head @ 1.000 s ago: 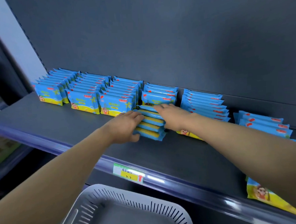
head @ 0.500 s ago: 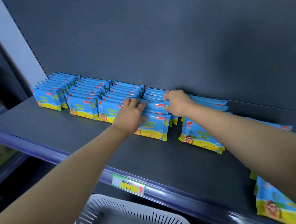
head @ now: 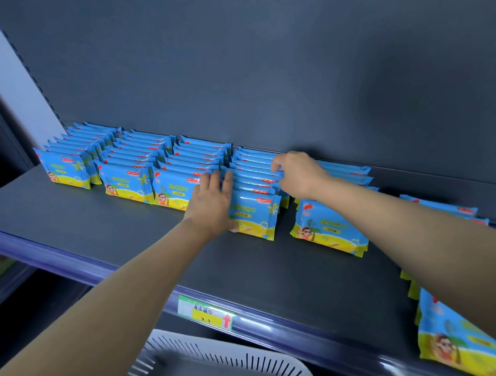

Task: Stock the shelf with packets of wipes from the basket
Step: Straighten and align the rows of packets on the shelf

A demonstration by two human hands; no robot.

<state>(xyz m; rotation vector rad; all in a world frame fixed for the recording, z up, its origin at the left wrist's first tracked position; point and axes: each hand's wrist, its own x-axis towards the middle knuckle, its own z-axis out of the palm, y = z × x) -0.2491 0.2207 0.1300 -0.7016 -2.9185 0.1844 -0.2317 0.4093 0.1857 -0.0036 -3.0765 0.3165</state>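
Moved: a second ago this bundle lay flat in a stack between my palms, out toward the middle of the shelf (head: 99, 224). Now it stands on edge as the fourth row (head: 255, 179), running back to the back panel (head: 263, 57).
Left hand (head: 213, 209): flat, fingers straight and close together, pressing the left side of the fourth row beside the front packet (head: 255, 217). Nothing clasped, just a push. The fingertips reach up between this row and the third row (head: 183, 177).
Left arm: stretched long from the lower left, crossing the shelf's front edge just left of the price tag (head: 207, 312).
Right hand (head: 297, 173): knuckles up, fingers curled down over the tops of the rear packets at the row's right side, gripping them. I can't see the thumb.
Right arm: reaching in from the right edge, passing over the fifth row (head: 329, 229) and hiding part of it.
Fourth row: upright, rear end at the back panel, front packet about mid-depth on the shelf.
Neighbours: three rows stand to the left, toward the shelf's left end. The fifth row sits just beside on the right, a narrow gap between. More packets (head: 450, 344) stand at the right front corner.
Basket (head: 221, 359): grey slotted rim, below the shelf's front edge, under my left arm.
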